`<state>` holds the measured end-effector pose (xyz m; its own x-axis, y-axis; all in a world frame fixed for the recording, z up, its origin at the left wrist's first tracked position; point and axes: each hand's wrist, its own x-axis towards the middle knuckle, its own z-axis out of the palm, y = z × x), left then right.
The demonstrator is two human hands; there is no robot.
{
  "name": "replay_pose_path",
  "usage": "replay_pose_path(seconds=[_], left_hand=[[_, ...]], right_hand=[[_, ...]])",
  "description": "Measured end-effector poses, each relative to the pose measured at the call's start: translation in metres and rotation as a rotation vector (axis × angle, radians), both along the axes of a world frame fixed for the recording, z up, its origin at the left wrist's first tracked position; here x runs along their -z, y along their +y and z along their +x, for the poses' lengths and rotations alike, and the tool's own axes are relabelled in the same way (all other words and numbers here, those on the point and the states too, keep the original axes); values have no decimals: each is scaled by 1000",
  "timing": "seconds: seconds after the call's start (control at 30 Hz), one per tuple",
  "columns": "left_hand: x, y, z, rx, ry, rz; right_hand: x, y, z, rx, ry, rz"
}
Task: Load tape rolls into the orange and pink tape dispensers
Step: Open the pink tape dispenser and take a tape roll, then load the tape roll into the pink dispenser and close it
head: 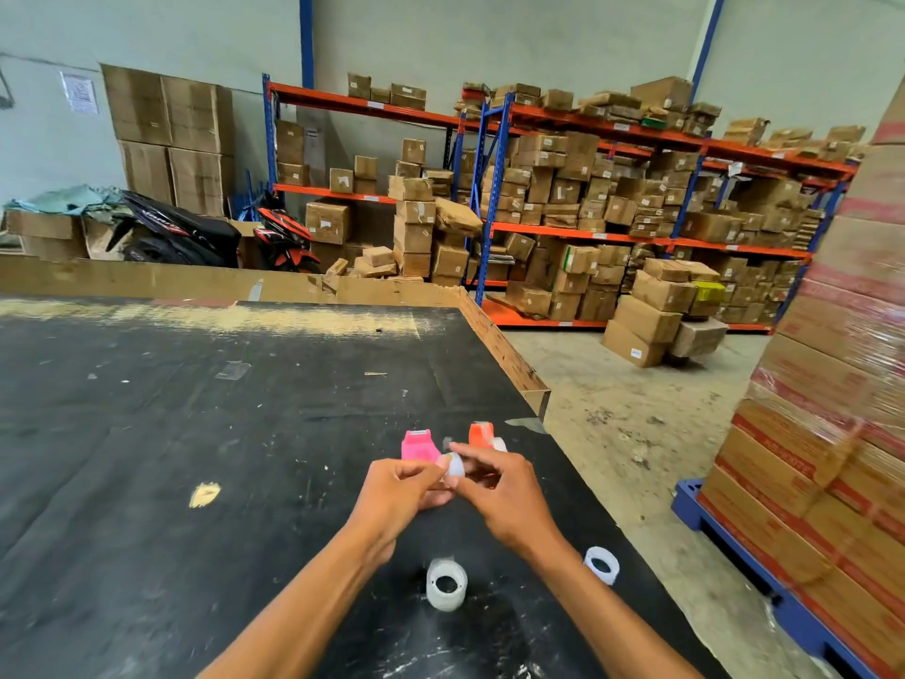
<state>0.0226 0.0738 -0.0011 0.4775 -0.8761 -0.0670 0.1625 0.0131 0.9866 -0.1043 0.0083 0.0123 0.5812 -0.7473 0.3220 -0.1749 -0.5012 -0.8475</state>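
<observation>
A pink tape dispenser [419,445] stands on the black table [196,433], just beyond my left hand [399,492]. To its right stands an orange tape dispenser [481,434] with a clear roll at its side. Both hands meet above the table and pinch a small clear tape roll [455,465] between their fingertips; my right hand [504,492] grips it from the right. Two more clear tape rolls lie nearer me: a tall stack [446,583] between my forearms and one [602,564] by the table's right edge.
The table's right edge [509,355] drops to a concrete floor. A wrapped pallet of cartons [832,409] on a blue base stands at the right. Shelving with boxes [612,213] and parked motorbikes [205,232] fill the background. A yellowish scrap [204,494] lies left.
</observation>
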Motion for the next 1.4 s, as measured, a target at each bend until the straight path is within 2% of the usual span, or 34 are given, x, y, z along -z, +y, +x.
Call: replay_pose_path(seconds=[0.13, 0.23, 0.3, 0.4, 0.47, 0.57, 0.63, 0.7, 0.8, 0.97, 1.03, 1.13, 1.17, 1.23, 1.4], left_hand=[[-1, 2, 0, 76, 179, -1], [-7, 2, -4, 136, 172, 62], [-7, 2, -3, 117, 133, 96], [-2, 9, 6, 85, 91, 105], [2, 16, 11, 86, 84, 97], [9, 26, 14, 94, 89, 79], [11, 33, 15, 91, 100, 80], [13, 40, 17, 71, 110, 81], [14, 51, 20, 28, 57, 89], [16, 71, 25, -46, 76, 39], [18, 78, 26, -78, 93, 20], [18, 84, 25, -103, 116, -7], [17, 85, 23, -98, 124, -20], [14, 86, 19, -88, 103, -53], [9, 84, 14, -89, -97, -83]], right_hand=[[-2, -1, -10, 22, 0, -19], [-2, -3, -18, 38, 92, -115], [-1, -8, -27, 65, 248, -186], [4, -17, -47, 23, 745, -238], [9, -18, -56, -45, 976, -225], [11, -14, -58, -62, 1066, -197], [6, -10, -52, -47, 1098, -271], [2, 0, -40, -29, 1053, -332], [7, 21, -17, -53, 916, -220], [22, 38, 6, -35, 951, -177], [19, 36, 7, -35, 749, -61], [9, 33, 4, -128, 249, 311], [6, 33, 3, -175, 150, 387], [1, 37, 4, -235, 86, 402], [-4, 43, 4, -251, 40, 337]])
